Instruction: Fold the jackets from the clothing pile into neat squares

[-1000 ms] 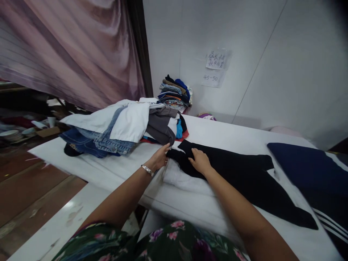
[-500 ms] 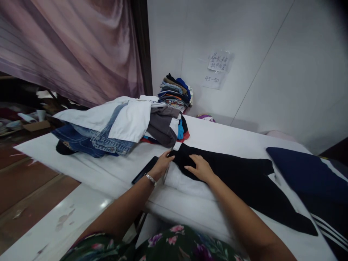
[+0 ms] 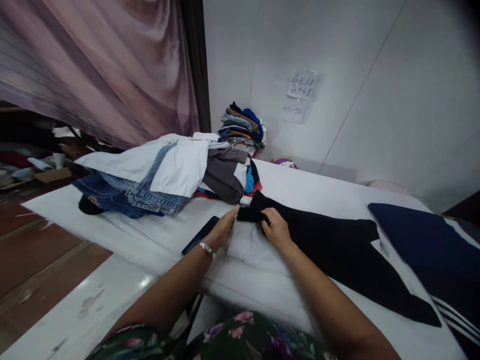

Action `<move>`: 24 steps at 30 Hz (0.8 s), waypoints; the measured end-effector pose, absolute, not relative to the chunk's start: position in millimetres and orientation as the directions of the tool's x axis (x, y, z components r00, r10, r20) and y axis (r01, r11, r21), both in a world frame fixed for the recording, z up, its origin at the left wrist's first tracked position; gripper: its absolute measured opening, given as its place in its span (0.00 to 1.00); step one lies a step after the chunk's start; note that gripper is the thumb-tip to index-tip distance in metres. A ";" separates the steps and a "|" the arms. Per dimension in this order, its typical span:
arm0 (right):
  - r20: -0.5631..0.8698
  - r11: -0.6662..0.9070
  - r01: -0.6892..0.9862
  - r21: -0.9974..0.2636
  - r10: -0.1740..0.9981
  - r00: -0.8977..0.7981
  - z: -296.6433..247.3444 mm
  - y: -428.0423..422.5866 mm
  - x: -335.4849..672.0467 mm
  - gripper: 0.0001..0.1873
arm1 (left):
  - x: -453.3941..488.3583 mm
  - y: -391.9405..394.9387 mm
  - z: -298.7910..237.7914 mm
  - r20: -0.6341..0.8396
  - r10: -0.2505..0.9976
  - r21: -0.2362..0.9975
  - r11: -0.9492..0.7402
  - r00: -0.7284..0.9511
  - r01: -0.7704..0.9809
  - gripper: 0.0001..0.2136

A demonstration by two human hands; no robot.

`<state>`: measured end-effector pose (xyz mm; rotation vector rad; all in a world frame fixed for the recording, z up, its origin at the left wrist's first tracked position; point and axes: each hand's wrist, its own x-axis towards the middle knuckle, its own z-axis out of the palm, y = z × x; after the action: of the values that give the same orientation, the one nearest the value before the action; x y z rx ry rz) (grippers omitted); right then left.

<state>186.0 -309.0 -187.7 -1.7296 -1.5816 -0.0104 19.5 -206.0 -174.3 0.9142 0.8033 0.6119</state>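
A black garment (image 3: 337, 250) lies spread across the white table (image 3: 322, 192) in front of me. My left hand (image 3: 224, 228), with a bracelet on the wrist, pinches its near left corner. My right hand (image 3: 275, 227) grips the same end of the cloth a little to the right, fingers curled over a fold. A white cloth (image 3: 251, 247) lies under that end. A dark phone (image 3: 200, 234) rests on the table just left of my left wrist.
A heap of jeans and white and grey clothes (image 3: 157, 172) lies at the left back. A stack of folded clothes (image 3: 242, 125) stands against the wall under paper notes (image 3: 300, 92). A navy striped garment (image 3: 431, 240) lies at the right. A curtain (image 3: 97, 65) hangs left.
Both hands have closed on the garment's left end and gathered it upward into a fold; before, the right hand lay flatter on the cloth. The view has shifted slightly, bringing the phone into sight.
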 end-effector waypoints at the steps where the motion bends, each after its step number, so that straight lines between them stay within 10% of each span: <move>1: 0.433 0.067 0.872 -0.484 0.885 0.172 -187.9 -310.8 183.9 0.19 | 18.9 -204.0 -172.2 -0.373 0.710 0.834 0.538 0.597 -0.119 0.24; 13: 0.222 0.016 0.872 -0.489 0.969 0.106 -187.6 -317.7 178.0 0.24 | 46.4 -184.1 -162.5 -0.493 0.555 0.793 0.603 0.670 0.085 0.17; 24: 0.319 -0.002 0.902 -0.432 0.935 0.154 -145.1 -349.8 195.5 0.25 | 62.3 -167.1 -179.1 -0.276 0.810 0.958 0.187 0.517 0.217 0.20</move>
<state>195.5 -349.8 -145.1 -1.8980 -1.7439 0.0803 62.3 -167.1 -179.1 1.3549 0.9880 0.5310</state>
